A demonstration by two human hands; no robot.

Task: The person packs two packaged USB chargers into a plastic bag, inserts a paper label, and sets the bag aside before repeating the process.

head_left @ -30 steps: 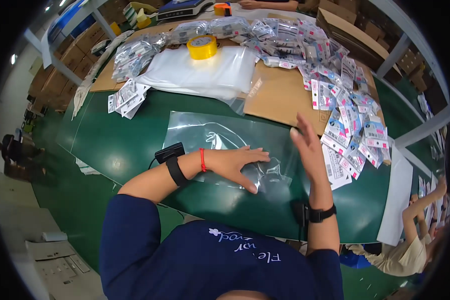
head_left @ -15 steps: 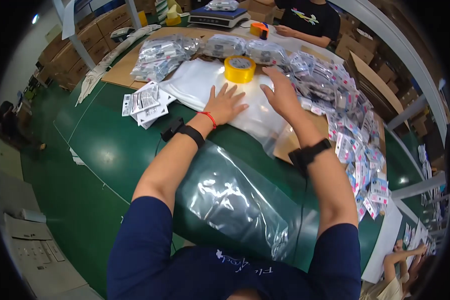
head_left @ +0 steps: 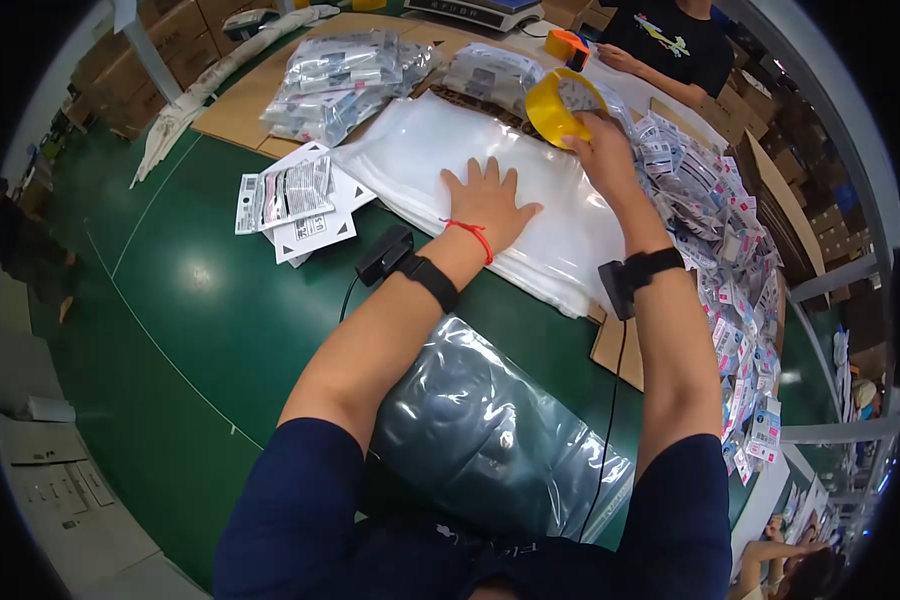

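Observation:
My left hand (head_left: 489,208) lies flat, fingers spread, on a stack of clear plastic bags (head_left: 410,140). In my right hand (head_left: 606,152) is a roll of yellow tape (head_left: 548,110), gripped by its near right edge and tilted above the far side of the stack. One large clear bag (head_left: 470,425) lies flat on the green table, close to my body between my forearms. Left of the stack sits a small pile of printed white cards (head_left: 315,232) with a flat packet on top.
Filled clear packs (head_left: 335,80) are heaped at the back left, and another filled pack (head_left: 490,75) is behind the stack. Many small packets (head_left: 715,240) cover the right side. An orange tape dispenser (head_left: 567,46) and scale (head_left: 475,10) are farther back, near another person (head_left: 670,45).
My right hand has taken hold of the yellow tape roll and lifted and tilted it toward the back right. My left hand stays spread on the bags, slightly farther right.

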